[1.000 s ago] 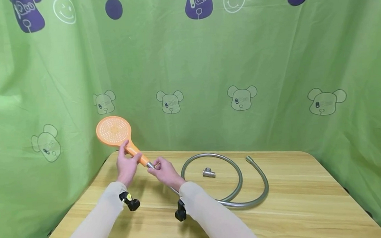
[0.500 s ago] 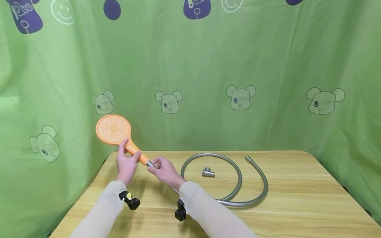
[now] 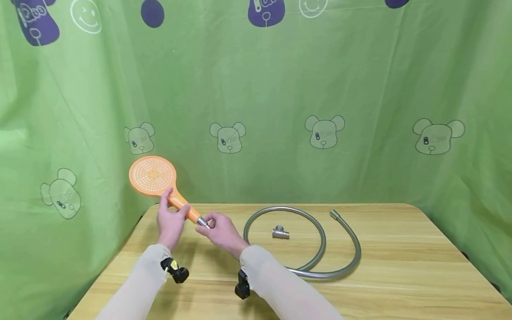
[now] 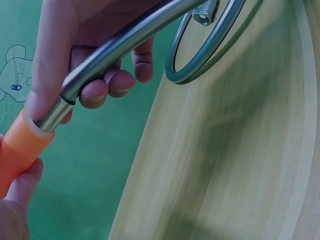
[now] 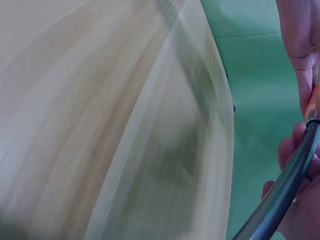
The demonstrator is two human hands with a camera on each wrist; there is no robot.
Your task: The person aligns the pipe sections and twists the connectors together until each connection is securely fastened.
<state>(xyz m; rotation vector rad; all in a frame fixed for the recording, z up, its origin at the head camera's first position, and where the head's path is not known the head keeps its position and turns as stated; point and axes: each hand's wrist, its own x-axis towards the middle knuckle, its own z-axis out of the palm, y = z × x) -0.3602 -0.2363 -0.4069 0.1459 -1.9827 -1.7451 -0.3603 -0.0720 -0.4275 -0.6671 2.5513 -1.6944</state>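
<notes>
An orange hand shower [image 3: 152,176] with a dotted round face is held above the table's far left corner. My left hand [image 3: 170,226] grips its handle, thumb on one side and fingers on the other. At the handle's lower end, my right hand [image 3: 221,232] pinches the metal end of a grey shower hose. In the left wrist view, the hose's silver fitting [image 4: 57,115] enters the open end of the orange handle [image 4: 22,150]. A right-hand finger lies along that rim, while the other fingers curl below the hose [image 4: 117,52].
The hose loops over the wooden table [image 3: 401,264], its free end fitting [image 3: 334,214] pointing to the back. Inside the loop lies a small chrome tee-shaped valve [image 3: 281,232]. A green curtain [image 3: 269,89] hangs behind and along both sides.
The right hand's fingertips have shifted slightly at the joint between hose and handle. The left hand and the hand shower have stayed in place.
</notes>
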